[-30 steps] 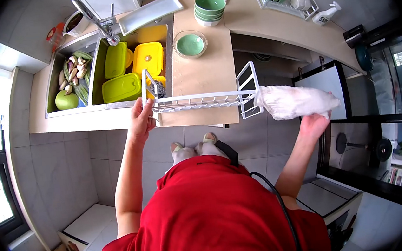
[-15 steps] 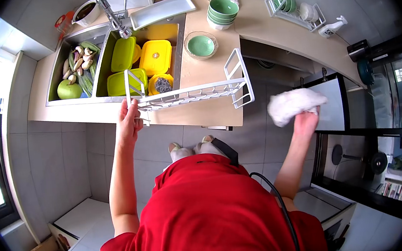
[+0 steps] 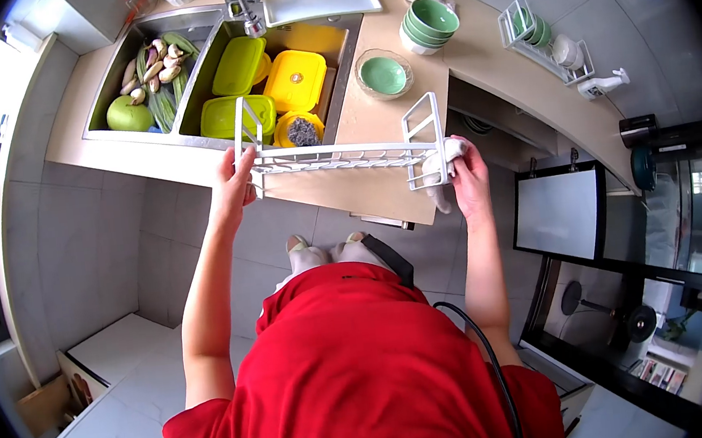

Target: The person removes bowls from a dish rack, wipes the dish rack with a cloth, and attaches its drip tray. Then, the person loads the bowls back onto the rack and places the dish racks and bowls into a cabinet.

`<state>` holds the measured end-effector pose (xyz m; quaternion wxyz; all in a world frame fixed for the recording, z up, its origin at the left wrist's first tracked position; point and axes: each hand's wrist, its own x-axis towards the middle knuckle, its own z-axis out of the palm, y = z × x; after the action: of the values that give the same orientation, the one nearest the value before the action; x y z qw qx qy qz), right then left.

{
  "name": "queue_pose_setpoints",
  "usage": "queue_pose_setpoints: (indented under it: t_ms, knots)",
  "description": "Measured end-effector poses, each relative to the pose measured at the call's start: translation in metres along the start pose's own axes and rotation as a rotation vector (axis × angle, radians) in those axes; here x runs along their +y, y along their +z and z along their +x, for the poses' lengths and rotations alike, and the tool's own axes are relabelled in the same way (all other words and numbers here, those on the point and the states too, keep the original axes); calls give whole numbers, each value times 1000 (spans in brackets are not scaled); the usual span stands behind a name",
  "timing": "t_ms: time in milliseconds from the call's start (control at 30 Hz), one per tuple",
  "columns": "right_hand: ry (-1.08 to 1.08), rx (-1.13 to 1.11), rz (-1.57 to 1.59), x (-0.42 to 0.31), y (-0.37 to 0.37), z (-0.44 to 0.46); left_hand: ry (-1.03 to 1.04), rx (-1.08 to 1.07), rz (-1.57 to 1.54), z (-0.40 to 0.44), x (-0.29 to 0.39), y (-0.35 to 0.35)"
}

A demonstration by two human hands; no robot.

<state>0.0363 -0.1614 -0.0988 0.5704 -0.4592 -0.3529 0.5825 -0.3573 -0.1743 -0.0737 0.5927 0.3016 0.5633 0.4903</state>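
A person in a red shirt (image 3: 355,354) is standing facing a double sink (image 3: 345,67), and both bare hands are holding onto things in front of it. A white wire rack (image 3: 336,149) is spanning the gap between the hands, its left end at the sink's near edge and its right end well to the right of the sink, over the counter (image 3: 357,191). The left hand (image 3: 232,184) is gripping the rack's left end, thumb and fingers closing around the frame. The right hand (image 3: 470,175) is pinching a white cloth (image 3: 452,150) against the rack's right end — part of the cloth is dangling below.

In the sink's right basin, green containers (image 3: 237,67) are sitting beside a yellow container (image 3: 297,80), with a grey scrubber (image 3: 302,132) lying nearest the rack. In the left basin, a round green fruit (image 3: 128,114) is resting by vegetables. Right of the sink, a glass dish (image 3: 364,87) is cradling a green bowl (image 3: 384,75); beyond that — farther right — stacked bowls (image 3: 432,24) are standing.
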Motion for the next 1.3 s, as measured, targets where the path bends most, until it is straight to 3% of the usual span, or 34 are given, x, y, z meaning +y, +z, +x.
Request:
queue_pose_setpoints:
  t_ms: [67,300,400,533,600,700,800,933,1000,1033,1067,1167,1233,1300]
  knots:
    - [32,-34,-74,-5,-2,4,34,116,193,0,1,7]
    - [23,-202,-486,-19,-3,21,71,84,340,9,4,7]
    - [-17,-107,-616,-4,2,27,57,76,371,13,3,5]
    - [154,-71,-446,41,-15,30,79,83,368,12,4,10]
    - [-16,18,-817,81,-38,25,102,100,362,11,2,9]
    - [43,13,-661,71,-34,21,218,161,452,18,-7,7]
    - [5,-82,-395,8,-1,18,102,128,455,16,2,8]
    - [-187,-99,-536,3,5,19,42,116,451,17,3,9]
    - [-166,25,-501,26,0,20,79,89,432,18,-2,8]
    - [-221,56,-634,37,-1,23,112,93,442,16,-2,10]
    - [-146,88,-686,45,-4,23,106,93,447,14,-2,11]
    - [-119,69,-663,55,-11,26,110,140,464,16,-4,13]
    - [-158,18,-677,51,-8,19,270,176,456,22,-11,13]
    - [-213,-16,-784,70,-29,21,269,176,432,24,-12,13]
